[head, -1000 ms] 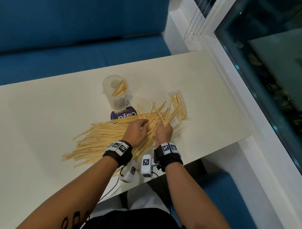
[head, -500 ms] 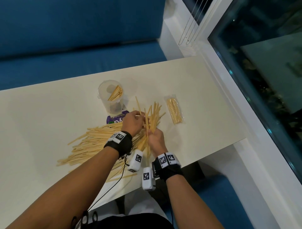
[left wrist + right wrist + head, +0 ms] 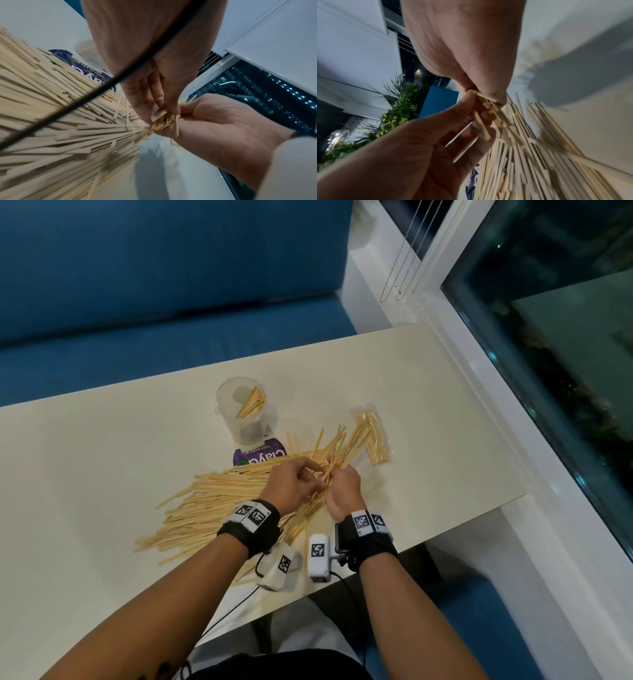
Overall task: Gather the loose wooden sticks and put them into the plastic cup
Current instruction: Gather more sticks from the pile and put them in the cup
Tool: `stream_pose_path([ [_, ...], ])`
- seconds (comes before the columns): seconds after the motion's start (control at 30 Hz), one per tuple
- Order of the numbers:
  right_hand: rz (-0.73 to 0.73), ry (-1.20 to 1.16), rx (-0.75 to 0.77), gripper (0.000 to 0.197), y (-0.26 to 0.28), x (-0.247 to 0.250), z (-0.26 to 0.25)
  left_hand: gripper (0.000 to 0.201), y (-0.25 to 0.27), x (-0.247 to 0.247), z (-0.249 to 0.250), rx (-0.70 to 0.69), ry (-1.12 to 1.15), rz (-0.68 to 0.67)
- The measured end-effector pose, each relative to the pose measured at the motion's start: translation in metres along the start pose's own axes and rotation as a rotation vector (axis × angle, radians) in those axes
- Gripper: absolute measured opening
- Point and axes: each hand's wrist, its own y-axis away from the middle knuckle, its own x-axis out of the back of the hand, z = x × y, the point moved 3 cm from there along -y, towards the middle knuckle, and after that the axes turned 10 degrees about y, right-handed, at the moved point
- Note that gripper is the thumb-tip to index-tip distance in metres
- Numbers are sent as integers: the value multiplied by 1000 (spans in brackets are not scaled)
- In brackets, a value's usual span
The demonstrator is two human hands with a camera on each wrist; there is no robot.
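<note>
Two hands [image 3: 318, 487], flat pale wooden sticks [image 3: 212, 501]

A cream table [image 3: 102, 446] spans the scene under the grip. Beyond its far edge runs a blue bench seat [image 3: 154, 285]. To the right of the grip stands a white window frame [image 3: 486, 392] with dark glass [image 3: 565, 302]; thin blind cords [image 3: 404, 258] hang at the corner.
</note>
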Motion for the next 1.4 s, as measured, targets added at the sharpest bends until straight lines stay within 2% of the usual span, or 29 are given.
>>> stream_pose_path([
  [0.2,-81,-65,86,32,8,-3,0,20,1,3,3,47,61,52],
  [0.33,-94,24,131,29,8,-8,3,27,2,8,2,119,141,26],
  [0.47,-96,230,177,27,11,-11,2,26,1,14,5,159,179,-2],
  [0.6,-63,372,256,33,18,-10,-11,33,2,19,2,123,151,13],
  [0.7,-43,335,384,32,26,-10,-31,41,7,22,7,90,190,-17],
  [0.77,-66,230,475,30,37,-11,-50,50,9,26,11,149,322,-17],
  [0.83,-133,87,554,26,51,-14,-74,56,11,30,17,266,552,-31],
  [0.97,-263,-93,705,28,103,-31,-121,65,20,29,41,437,886,-149],
  [1.07,-201,-76,813,44,136,-46,-135,53,28,32,62,508,1218,-232],
  [1.13,-166,-72,811,52,144,-53,-134,44,33,39,71,520,1383,-268],
  [1.2,-178,-62,783,55,145,-59,-127,37,36,49,74,486,1421,-293],
  [1.3,-231,3,811,55,148,-69,-116,29,44,62,75,443,1362,-350],
  [1.4,-289,25,857,50,158,-81,-110,38,51,71,71,429,1334,-375],
])
